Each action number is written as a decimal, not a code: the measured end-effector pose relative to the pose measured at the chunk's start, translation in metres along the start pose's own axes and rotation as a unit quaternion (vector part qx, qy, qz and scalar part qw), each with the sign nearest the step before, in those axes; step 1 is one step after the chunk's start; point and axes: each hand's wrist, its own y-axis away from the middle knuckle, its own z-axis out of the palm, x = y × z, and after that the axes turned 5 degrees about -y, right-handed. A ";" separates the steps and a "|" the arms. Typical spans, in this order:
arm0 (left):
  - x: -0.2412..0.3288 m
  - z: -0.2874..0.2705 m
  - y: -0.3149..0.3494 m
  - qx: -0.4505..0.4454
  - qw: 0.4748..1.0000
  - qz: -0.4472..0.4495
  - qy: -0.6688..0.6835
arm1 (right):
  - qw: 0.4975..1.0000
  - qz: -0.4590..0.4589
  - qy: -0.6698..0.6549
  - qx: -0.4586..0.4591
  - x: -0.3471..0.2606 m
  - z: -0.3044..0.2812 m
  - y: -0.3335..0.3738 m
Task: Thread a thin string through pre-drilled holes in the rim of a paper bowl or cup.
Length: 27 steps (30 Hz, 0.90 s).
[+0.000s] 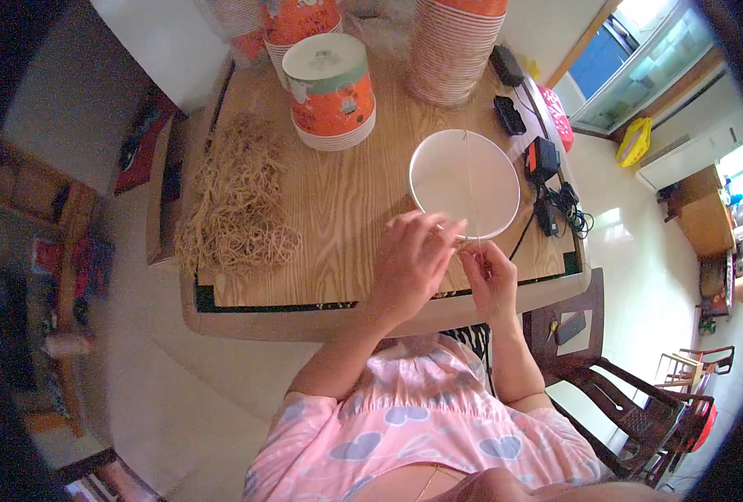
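Note:
A white paper bucket stands mouth up near the right side of the table, with a thin pale string running across its mouth from the far rim to the near one. At the near rim, my right hand pinches the near end of this string. Beside it on the left, my left hand is bent with its fingertips brought together at the same rim; what lies between them is too small and blurred to make out. To the left of my hands lies a loose, tangled heap of tan strings.
A stack of upside-down orange and green paper buckets stands behind the heap. Taller bucket stacks rise at the back. Black adapters and cables line the table's right edge. A dark wooden chair stands at the right.

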 end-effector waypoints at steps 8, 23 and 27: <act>-0.016 0.003 -0.032 -0.148 0.976 0.149 -0.053 | 0.998 -0.047 0.036 -0.002 -0.020 -0.012 -0.010; -0.012 -0.028 -0.056 -0.148 0.959 -0.064 0.233 | 0.974 -0.185 0.114 -0.071 -0.046 -0.008 -0.045; -0.010 -0.037 -0.066 -0.201 0.952 -0.065 0.223 | 0.975 -0.183 0.105 -0.072 -0.048 -0.003 -0.049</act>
